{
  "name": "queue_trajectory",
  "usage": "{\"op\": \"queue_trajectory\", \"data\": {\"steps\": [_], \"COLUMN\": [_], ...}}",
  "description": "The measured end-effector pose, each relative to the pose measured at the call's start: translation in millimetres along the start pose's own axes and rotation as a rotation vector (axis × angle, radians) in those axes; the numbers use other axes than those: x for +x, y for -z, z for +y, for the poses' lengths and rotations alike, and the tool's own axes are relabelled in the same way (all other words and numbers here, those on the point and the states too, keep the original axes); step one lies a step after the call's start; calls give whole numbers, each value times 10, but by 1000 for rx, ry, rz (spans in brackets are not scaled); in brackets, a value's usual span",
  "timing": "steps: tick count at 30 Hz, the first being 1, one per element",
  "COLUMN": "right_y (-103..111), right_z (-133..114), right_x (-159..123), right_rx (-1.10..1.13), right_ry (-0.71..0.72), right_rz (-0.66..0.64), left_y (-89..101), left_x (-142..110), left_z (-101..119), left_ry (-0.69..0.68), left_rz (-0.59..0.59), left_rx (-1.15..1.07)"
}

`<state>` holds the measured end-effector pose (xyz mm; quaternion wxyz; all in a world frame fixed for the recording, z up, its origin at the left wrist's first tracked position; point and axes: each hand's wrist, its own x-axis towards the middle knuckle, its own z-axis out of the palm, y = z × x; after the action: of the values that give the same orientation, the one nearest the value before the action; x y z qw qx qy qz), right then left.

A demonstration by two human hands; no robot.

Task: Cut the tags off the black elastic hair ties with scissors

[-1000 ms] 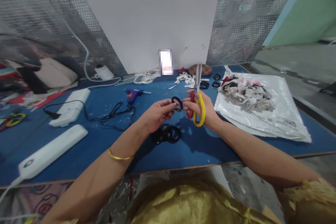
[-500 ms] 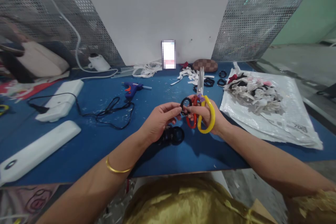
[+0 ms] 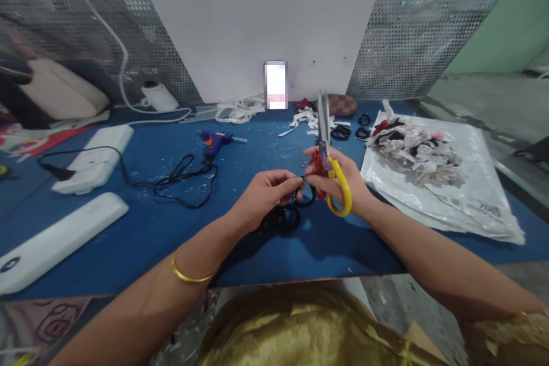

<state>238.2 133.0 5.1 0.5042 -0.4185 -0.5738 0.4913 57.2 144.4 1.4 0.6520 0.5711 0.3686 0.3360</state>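
In the head view, my left hand [image 3: 261,197] pinches a black hair tie [image 3: 305,204] between thumb and fingertips. My right hand [image 3: 349,174] is closed around a pair of scissors [image 3: 323,123] with one red and one yellow handle, blades pointing up and away. Its thumb and finger also pinch the upper edge of that same hair tie, which hangs down between both hands. More black hair ties [image 3: 291,218] are just below my left fingers; whether they hang from the hand or lie on the table I cannot tell.
A blue glue gun [image 3: 217,142] with its cord and a white power strip [image 3: 96,160] lie left on the blue table [image 3: 171,246]. Fabric scraps [image 3: 418,151] sit on a white plastic bag [image 3: 484,183] at right. Loose hair ties [image 3: 341,133] lie at the back, near a phone [image 3: 275,86].
The hair tie has turned from facing me in my left fingers to hanging lower, pinched at its top by both hands. The scissors have tilted slightly left at the blade tips.
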Motion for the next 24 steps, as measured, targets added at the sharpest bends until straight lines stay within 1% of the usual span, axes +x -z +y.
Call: {"op": "queue_trajectory", "data": {"steps": [3, 7, 10, 12, 14, 17, 20, 22, 24], "right_y": [-22, -30, -31, -33, -33, -24, -7, 6, 18], "right_z": [27, 49, 47, 48, 54, 70, 93, 111, 125], "right_x": [-10, -26, -31, -26, -18, -11, -19, -27, -36], "right_rx": [-4, 9, 26, 35, 13, -112, -227, -260, -285], "right_ry": [5, 44, 59, 56, 57, 89, 99, 94, 96], "right_rz": [-17, 23, 43, 35, 10, -10, -28, -71, -100], "left_y": [16, 34, 27, 16, 6, 3, 10, 14, 15], "left_x": [10, 6, 3, 5, 5, -4, -24, -36, -42], "left_z": [-18, -19, -18, -23, -28, -24, -16, -14, -13], "left_ry": [12, 58, 55, 6, -80, -207, -244, -255, -285], "left_rz": [9, 26, 31, 59, 98, 126, 83, 44, 33], "left_rx": [-42, -139, -185, -177, -152, -124, -146, -161, -158]}}
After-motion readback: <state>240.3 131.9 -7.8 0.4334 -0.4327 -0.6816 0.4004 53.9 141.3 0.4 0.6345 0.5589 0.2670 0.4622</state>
